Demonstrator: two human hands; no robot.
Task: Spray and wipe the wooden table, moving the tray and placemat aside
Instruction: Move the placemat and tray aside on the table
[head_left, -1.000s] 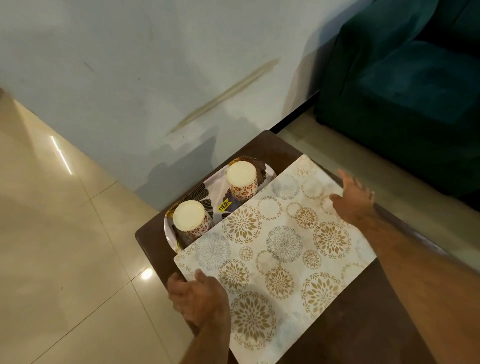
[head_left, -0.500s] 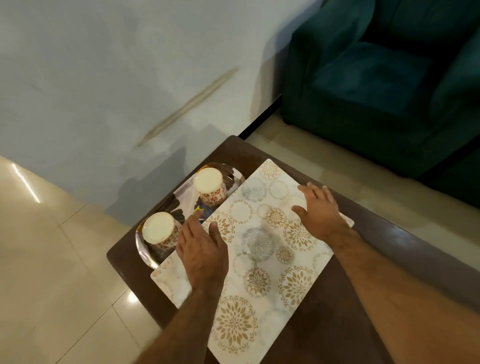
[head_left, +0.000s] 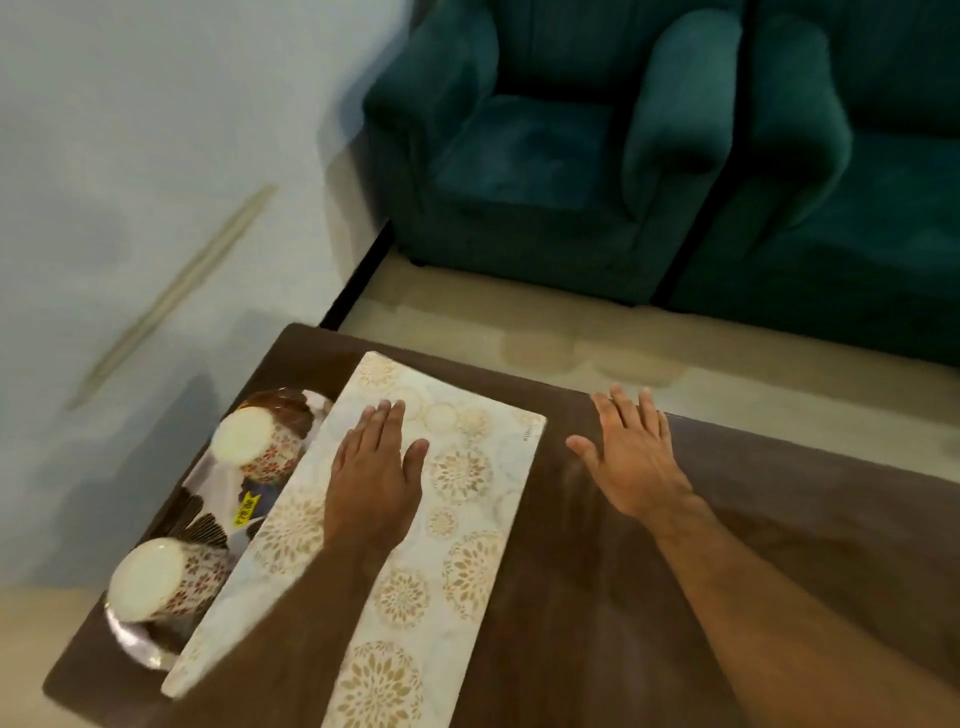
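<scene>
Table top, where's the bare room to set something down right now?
Bare wood on the table lies right of the placemat, around the right hand, out to the far edge. The left end is crowded: tray with two cups, placemat under the left hand.

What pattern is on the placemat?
Gold flower-like circles on a pale, whitish placemat, clearest in the head view.

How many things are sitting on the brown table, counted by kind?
Cups: 2, one farther and one nearer
Tray: 1
Placemat: 1
Total: 4 things
</scene>
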